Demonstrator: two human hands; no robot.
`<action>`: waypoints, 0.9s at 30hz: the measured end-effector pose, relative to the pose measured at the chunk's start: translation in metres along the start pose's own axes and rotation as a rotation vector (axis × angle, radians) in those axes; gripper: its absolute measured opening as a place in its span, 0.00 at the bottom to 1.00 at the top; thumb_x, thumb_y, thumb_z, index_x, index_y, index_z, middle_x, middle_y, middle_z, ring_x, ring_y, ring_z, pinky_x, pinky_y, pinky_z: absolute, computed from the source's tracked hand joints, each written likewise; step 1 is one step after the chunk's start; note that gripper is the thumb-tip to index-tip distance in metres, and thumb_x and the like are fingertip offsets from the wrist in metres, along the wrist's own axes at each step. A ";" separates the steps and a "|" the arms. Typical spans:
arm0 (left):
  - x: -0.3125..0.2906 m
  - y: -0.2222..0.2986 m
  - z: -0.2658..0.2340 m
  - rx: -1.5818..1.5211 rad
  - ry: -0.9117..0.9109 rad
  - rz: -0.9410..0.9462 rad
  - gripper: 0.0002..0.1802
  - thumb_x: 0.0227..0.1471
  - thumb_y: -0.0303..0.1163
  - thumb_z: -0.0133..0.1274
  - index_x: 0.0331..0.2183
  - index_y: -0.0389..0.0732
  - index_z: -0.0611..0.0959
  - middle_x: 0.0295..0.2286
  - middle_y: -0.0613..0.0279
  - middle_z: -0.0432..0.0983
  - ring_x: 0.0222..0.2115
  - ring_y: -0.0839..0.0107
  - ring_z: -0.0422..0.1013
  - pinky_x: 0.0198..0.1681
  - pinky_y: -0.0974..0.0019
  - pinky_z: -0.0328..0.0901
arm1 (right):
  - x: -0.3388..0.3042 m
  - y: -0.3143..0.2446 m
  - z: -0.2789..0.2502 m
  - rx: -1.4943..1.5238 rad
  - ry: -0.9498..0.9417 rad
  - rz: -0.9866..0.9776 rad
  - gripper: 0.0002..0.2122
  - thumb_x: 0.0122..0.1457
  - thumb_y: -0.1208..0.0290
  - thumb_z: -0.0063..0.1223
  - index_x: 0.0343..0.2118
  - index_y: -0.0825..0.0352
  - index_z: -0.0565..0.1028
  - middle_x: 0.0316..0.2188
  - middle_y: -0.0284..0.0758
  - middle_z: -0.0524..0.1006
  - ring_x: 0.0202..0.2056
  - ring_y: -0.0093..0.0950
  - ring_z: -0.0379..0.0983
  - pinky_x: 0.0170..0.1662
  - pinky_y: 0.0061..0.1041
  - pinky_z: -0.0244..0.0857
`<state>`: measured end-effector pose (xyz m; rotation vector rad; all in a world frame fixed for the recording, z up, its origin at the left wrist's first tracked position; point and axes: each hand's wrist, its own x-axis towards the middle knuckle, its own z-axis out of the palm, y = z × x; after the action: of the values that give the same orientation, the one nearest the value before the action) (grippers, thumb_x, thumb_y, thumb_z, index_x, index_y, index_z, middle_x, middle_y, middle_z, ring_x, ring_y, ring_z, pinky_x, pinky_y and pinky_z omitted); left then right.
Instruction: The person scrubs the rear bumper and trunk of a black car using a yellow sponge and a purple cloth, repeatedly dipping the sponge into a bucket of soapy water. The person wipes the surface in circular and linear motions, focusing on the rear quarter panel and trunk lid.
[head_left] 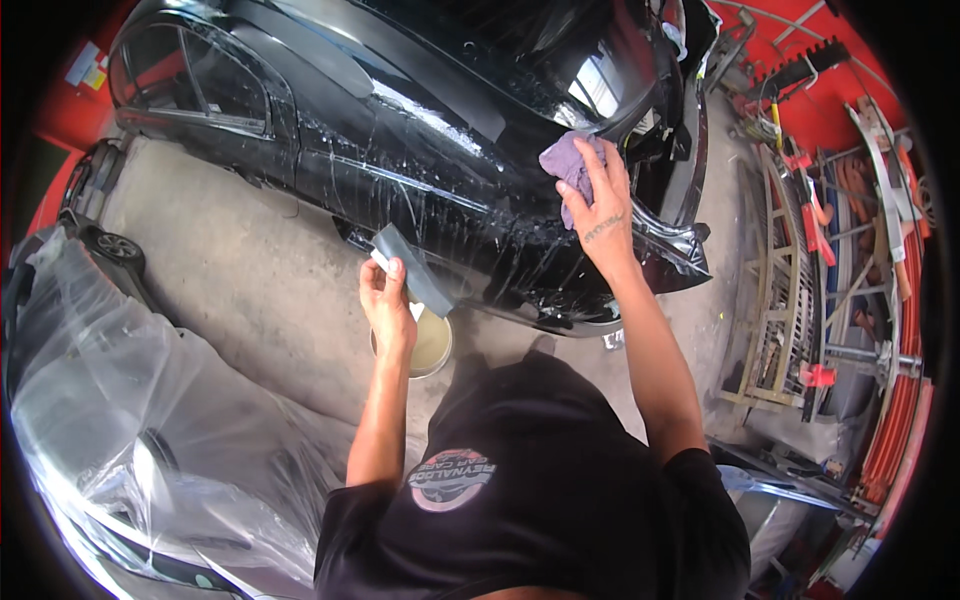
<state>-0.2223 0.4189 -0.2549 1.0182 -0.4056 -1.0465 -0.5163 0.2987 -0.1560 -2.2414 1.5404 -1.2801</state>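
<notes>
My right hand [604, 208] is closed round a crumpled purple cloth [568, 163], which it presses against the rear corner of a black car [365, 150]. Water drops and runs streak the car's side panel below the cloth. Lower and to the left, my left hand [388, 305] pinches a dark grey sheet that looks like sandpaper [417, 275], with a white edge showing beside the thumb. Partly hidden behind that hand, a round bucket [436, 348] of cloudy yellowish liquid stands on the floor.
Clear plastic sheeting [110, 400] drapes over another vehicle at the lower left. Grilles, bumpers and other car parts [785, 270] lean along the right side by a red wall [775, 40]. Concrete floor [215, 225] runs between the two vehicles.
</notes>
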 end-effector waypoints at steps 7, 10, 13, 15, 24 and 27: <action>0.000 -0.003 0.012 0.157 0.005 0.104 0.22 0.62 0.35 0.69 0.50 0.38 0.78 0.42 0.65 0.78 0.40 0.78 0.72 0.48 0.70 0.68 | 0.012 0.027 -0.021 0.007 -0.054 -0.120 0.27 0.54 0.82 0.60 0.59 0.60 0.80 0.59 0.49 0.74 0.58 0.50 0.72 0.62 0.44 0.67; 0.001 0.018 0.056 0.356 0.059 0.252 0.31 0.57 0.35 0.73 0.55 0.34 0.77 0.45 0.58 0.78 0.45 0.71 0.75 0.50 0.65 0.70 | 0.016 0.029 -0.024 -0.045 -0.092 -0.251 0.27 0.53 0.81 0.61 0.59 0.60 0.79 0.60 0.48 0.72 0.58 0.50 0.72 0.62 0.45 0.68; 0.035 0.019 0.089 0.502 0.096 0.514 0.34 0.54 0.36 0.75 0.56 0.33 0.78 0.47 0.54 0.79 0.45 0.65 0.76 0.52 0.61 0.71 | 0.025 0.040 -0.021 -0.027 -0.204 -0.357 0.29 0.52 0.80 0.64 0.61 0.59 0.78 0.62 0.49 0.70 0.58 0.52 0.71 0.61 0.46 0.69; 0.065 0.024 0.118 0.703 0.162 0.688 0.33 0.53 0.38 0.75 0.56 0.34 0.82 0.48 0.50 0.78 0.46 0.59 0.77 0.53 0.57 0.71 | 0.035 0.052 -0.032 0.053 -0.284 -0.358 0.29 0.52 0.78 0.65 0.61 0.59 0.78 0.62 0.49 0.70 0.58 0.52 0.71 0.62 0.46 0.68; 0.084 -0.026 0.178 1.116 0.615 1.061 0.31 0.63 0.38 0.64 0.64 0.39 0.79 0.45 0.40 0.72 0.46 0.44 0.73 0.51 0.49 0.68 | 0.024 0.084 -0.028 0.446 -0.320 -0.310 0.29 0.56 0.75 0.65 0.64 0.62 0.75 0.62 0.49 0.71 0.61 0.51 0.68 0.66 0.44 0.63; -0.007 -0.091 0.212 1.216 0.491 1.024 0.34 0.61 0.34 0.64 0.66 0.39 0.76 0.50 0.31 0.72 0.50 0.36 0.71 0.53 0.43 0.65 | 0.022 0.094 -0.026 0.446 -0.306 -0.313 0.29 0.58 0.74 0.63 0.64 0.63 0.74 0.61 0.50 0.71 0.62 0.53 0.67 0.67 0.45 0.61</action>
<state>-0.4229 0.3078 -0.2236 1.7527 -1.0469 0.5108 -0.5976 0.2454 -0.1775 -2.2883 0.7351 -1.1360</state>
